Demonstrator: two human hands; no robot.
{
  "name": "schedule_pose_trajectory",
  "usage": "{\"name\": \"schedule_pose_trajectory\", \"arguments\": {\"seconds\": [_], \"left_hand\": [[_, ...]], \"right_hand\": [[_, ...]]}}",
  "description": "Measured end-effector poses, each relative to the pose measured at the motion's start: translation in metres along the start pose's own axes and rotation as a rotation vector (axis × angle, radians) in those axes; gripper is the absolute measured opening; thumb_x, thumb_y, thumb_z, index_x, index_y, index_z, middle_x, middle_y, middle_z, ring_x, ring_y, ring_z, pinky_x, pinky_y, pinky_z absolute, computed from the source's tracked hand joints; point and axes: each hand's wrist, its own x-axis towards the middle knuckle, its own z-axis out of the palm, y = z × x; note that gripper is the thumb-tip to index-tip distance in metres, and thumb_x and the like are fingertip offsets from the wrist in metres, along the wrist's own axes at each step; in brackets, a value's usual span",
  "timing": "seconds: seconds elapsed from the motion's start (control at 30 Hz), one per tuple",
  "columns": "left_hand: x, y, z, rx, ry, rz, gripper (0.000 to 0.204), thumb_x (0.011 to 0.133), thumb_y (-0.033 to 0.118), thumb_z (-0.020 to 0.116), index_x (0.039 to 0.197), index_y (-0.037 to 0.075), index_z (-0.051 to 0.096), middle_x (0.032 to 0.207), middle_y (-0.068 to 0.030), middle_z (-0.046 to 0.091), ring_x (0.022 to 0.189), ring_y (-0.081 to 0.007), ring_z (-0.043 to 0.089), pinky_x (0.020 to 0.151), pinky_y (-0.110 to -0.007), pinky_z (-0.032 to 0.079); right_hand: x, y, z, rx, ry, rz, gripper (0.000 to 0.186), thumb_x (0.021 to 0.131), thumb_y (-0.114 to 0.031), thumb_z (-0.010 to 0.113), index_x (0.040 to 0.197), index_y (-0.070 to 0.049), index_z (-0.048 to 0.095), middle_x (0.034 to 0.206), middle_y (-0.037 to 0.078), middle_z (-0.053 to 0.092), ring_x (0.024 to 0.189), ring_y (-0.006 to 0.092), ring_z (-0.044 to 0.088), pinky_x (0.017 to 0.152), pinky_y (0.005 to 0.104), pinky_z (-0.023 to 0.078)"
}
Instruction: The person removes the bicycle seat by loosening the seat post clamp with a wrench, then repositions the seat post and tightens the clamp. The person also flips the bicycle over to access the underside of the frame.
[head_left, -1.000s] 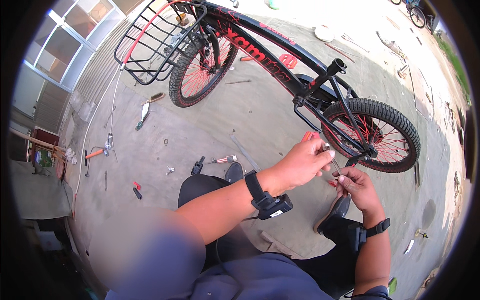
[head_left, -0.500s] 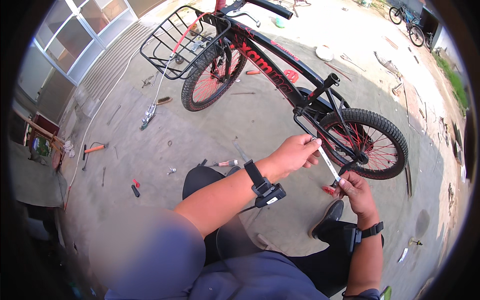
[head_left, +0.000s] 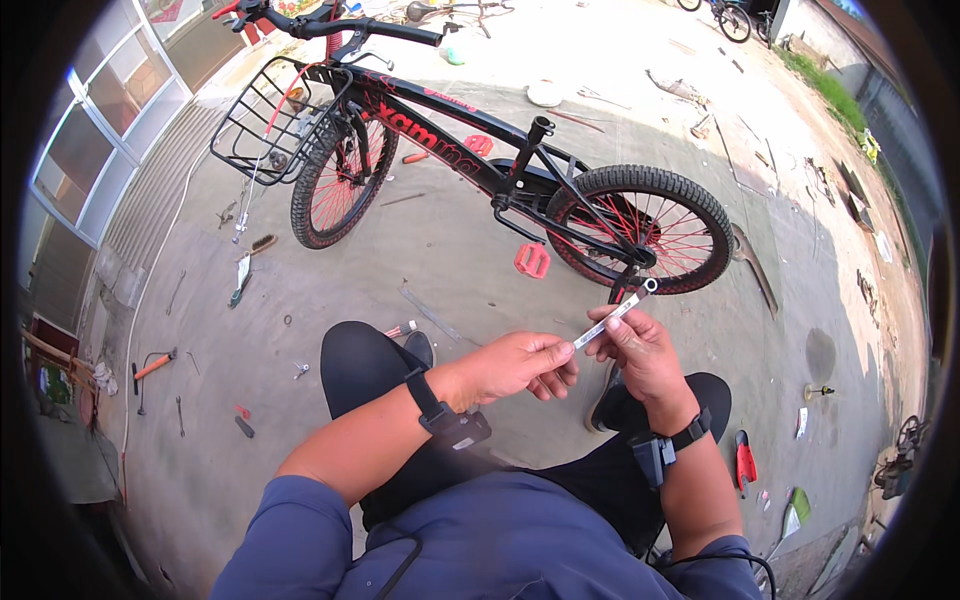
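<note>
Your right hand [head_left: 645, 350] is closed around a slim silver spanner [head_left: 615, 314], gripping its shaft so that the ring end sticks up and away from you toward the rear wheel [head_left: 640, 228]. Your left hand [head_left: 520, 365] sits just beside it with fingers curled, the fingertips pinching the spanner's lower end. Both hands hover above your knees, over the concrete floor [head_left: 440, 250]. Ahead of you stands a black bike [head_left: 470, 160] with red rims and a wire basket [head_left: 265, 125] at the front. A red pedal [head_left: 532, 260] lies on the floor just below the frame, near the rear wheel. More small tools lie scattered to your left, among them an orange-handled one [head_left: 152, 365].
</note>
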Motion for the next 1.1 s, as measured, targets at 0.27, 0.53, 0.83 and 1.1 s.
{"name": "schedule_pose_trajectory", "arguments": {"seconds": [0.27,0.53,0.83,1.1], "left_hand": [[-0.018,-0.046,0.028,-0.141,-0.056,-0.094,0.045,0.108,0.047,0.049,0.114,0.004,0.064,0.108,-0.0075,0.069,0.095,-0.0181,0.070,0.082,-0.031,0.055],[-0.015,-0.096,0.027,0.144,0.077,-0.156,0.043,0.109,0.040,0.049,0.122,0.001,0.062,0.111,-0.0076,0.068,0.092,-0.0160,0.068,0.080,-0.029,0.054],[-0.013,-0.099,0.018,0.202,0.408,-0.137,0.038,0.106,0.029,0.056,0.130,0.000,0.058,0.111,-0.0070,0.066,0.088,-0.0156,0.068,0.073,-0.028,0.054],[-0.013,-0.105,0.014,0.169,0.435,-0.137,0.037,0.105,0.026,0.059,0.130,-0.001,0.059,0.111,-0.0081,0.066,0.087,-0.0156,0.069,0.071,-0.028,0.054]], "right_hand": [[-0.045,0.036,0.018,-0.025,-0.133,0.101,0.032,0.103,-0.019,0.060,0.123,0.005,0.064,0.092,0.007,0.071,0.078,0.0163,0.066,0.075,0.0310,0.053],[-0.051,0.059,0.010,-0.052,-0.022,0.174,0.028,0.105,-0.024,0.056,0.121,-0.003,0.067,0.103,0.004,0.067,0.093,0.0137,0.062,0.084,0.0303,0.050],[-0.036,0.102,-0.011,-0.693,0.067,0.306,0.030,0.098,-0.022,0.060,0.119,-0.001,0.065,0.084,0.013,0.069,0.077,0.0242,0.067,0.072,0.0383,0.053],[-0.033,0.137,-0.007,-1.241,-0.128,0.289,0.033,0.091,-0.022,0.065,0.118,-0.004,0.070,0.096,0.019,0.074,0.093,0.0376,0.070,0.084,0.0459,0.055]]}}
